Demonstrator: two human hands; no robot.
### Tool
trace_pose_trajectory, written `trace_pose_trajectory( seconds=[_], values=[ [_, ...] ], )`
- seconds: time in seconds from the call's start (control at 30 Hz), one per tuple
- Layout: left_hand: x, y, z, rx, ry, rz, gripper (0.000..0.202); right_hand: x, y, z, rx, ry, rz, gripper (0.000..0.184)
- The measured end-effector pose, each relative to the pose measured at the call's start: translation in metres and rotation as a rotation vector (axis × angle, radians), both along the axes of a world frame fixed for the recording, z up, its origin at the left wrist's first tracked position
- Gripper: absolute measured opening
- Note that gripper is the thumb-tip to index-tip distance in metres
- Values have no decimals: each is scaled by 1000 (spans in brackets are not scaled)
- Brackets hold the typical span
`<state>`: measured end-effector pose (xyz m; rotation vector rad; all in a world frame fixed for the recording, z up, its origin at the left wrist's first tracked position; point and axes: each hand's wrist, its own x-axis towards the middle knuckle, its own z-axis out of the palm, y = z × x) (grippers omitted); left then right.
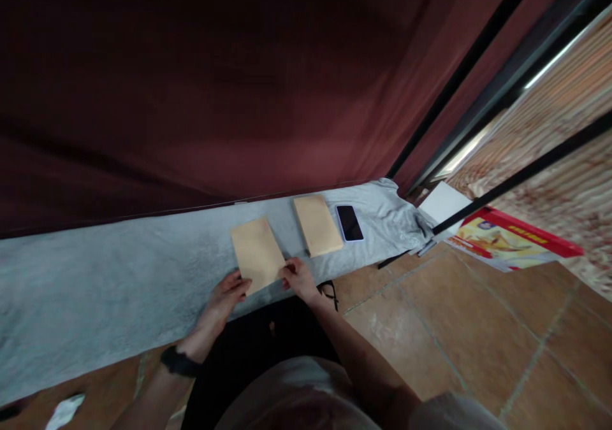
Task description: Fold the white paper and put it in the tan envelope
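A flat tan piece that looks like a kraft paper envelope or sheet is held slightly tilted over the grey cloth. My left hand grips its near left corner, thumb on top. At its near right corner, my right hand has its fingers pinched on the edge. Just to the right lies a thicker stack of the same tan paper, touched by neither hand. Whether the held piece is a single layer or folded, I cannot tell.
A phone with a dark screen lies right of the stack. The grey cloth covers a long narrow bench against a dark red curtain. Black metal poles and a red-and-yellow printed box stand at the right, above a tiled floor.
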<state>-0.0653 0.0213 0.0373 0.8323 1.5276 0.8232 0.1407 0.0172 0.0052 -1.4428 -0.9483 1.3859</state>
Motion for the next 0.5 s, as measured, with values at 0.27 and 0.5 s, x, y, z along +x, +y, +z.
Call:
trace_pose_trajectory(
  seconds=[0.27, 0.5],
  values=[
    [13, -5, 3, -32, -118, -38, 46, 7, -2, 1, 50, -45, -12, 7],
    [20, 1, -5, -5, -54, -44, 38, 16, -5, 6, 71, -390, 27, 8]
  ],
)
